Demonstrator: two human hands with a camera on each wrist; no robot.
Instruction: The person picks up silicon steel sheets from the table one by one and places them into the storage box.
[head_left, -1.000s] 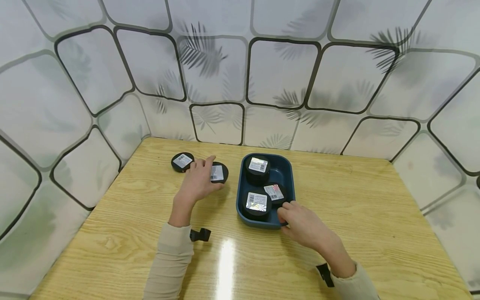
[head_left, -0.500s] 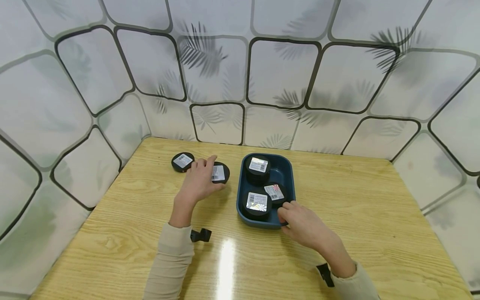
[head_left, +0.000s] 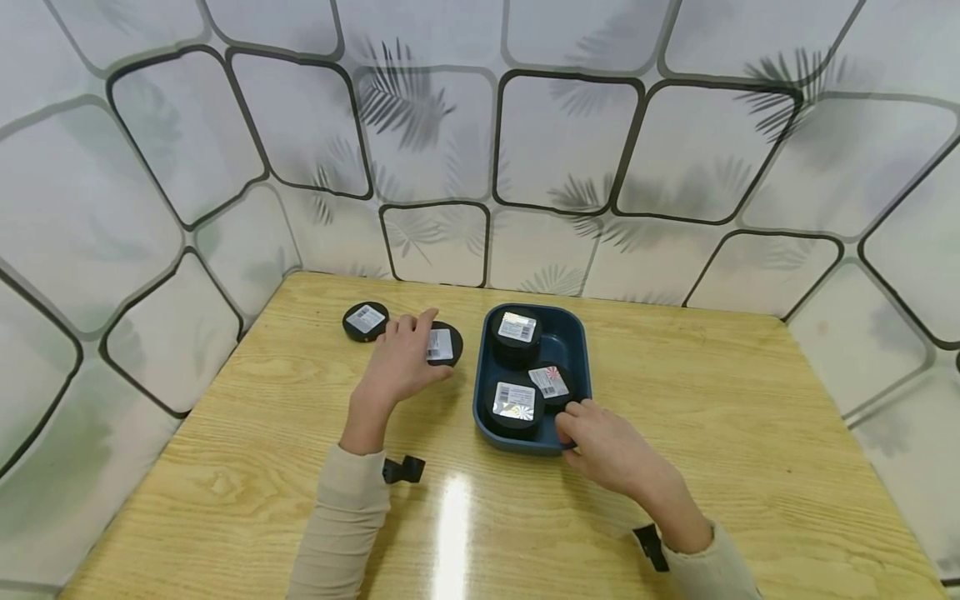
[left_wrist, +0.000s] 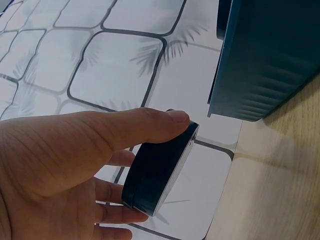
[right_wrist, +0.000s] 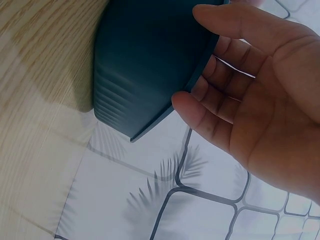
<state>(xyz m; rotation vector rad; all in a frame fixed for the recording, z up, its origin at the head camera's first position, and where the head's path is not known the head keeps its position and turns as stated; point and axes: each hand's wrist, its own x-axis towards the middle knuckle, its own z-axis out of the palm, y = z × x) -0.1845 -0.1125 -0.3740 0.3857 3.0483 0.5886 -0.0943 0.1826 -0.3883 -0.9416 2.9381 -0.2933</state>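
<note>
My left hand [head_left: 401,358] pinches a flat, round black container [head_left: 445,344] by its edge, thumb on the near side and fingers around the far side. A white label covers its top; in the left wrist view the container [left_wrist: 159,167] is tilted and a seam runs around its side. With thumb and curled fingers my right hand [head_left: 611,446] grips the near right rim of a dark blue plastic bin [head_left: 573,333]. The right wrist view shows the thumb outside the bin wall [right_wrist: 150,55] and the fingertips at the rim. The bin's inside is hidden there.
Several round black containers with white labels are in the bin: one back left [head_left: 516,329], one front left [head_left: 513,406] and a lower one [head_left: 551,383] beside it. Another black container [head_left: 365,321] lies on the wooden table [head_left: 735,417] at the back left. A patterned curtain [head_left: 570,150] surrounds the table.
My left hand has shifted very slightly to the right with the black container in it. My right hand and the bin have stayed in place.
</note>
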